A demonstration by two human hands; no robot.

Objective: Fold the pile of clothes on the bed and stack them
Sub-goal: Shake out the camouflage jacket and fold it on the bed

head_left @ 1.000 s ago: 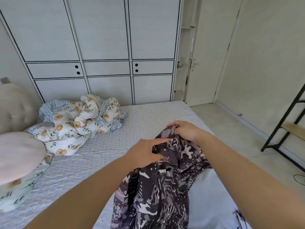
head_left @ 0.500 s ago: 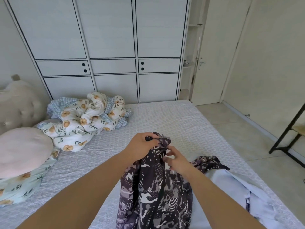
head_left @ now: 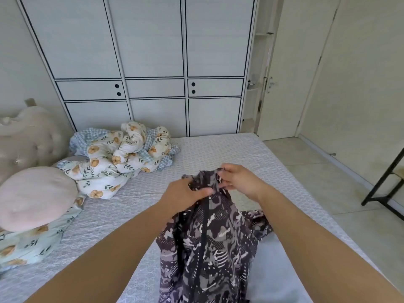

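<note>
Two bare arms reach out over the wide bed with a pale grey bumpy cover [head_left: 218, 154]. Both hands hold up the top edge of a dark grey and white patterned piece of clothing [head_left: 209, 248]. The left hand [head_left: 183, 193] grips the cloth from the left side, with its fingers curled over the bunched edge. The right hand [head_left: 237, 180] pinches the same edge from the right, fingertips [head_left: 223, 171] tight on the cloth. The two hands are close together, almost touching. From the hands the dark clothing hangs down toward the person, and one loose part of it spreads out on the bed to the right. Under it, near the bottom right, lies a smooth pale blue-white cloth [head_left: 275, 270] — flat on the bed. Far on the left side of the bed sits a rumpled white quilt with orange flowers and blue checks [head_left: 122, 158], all in a heap, well apart from the hands. Beside it is a round pale pink pillow [head_left: 35, 197], resting on a light green flowered pillow [head_left: 28, 243]. Behind the bed stands a big white wardrobe with black lines [head_left: 153, 62] — all its doors are closed, so you cannot tell what is inside. To the right is a cream door [head_left: 290, 84], and a black metal frame [head_left: 384, 186] stands on the tiled floor.
</note>
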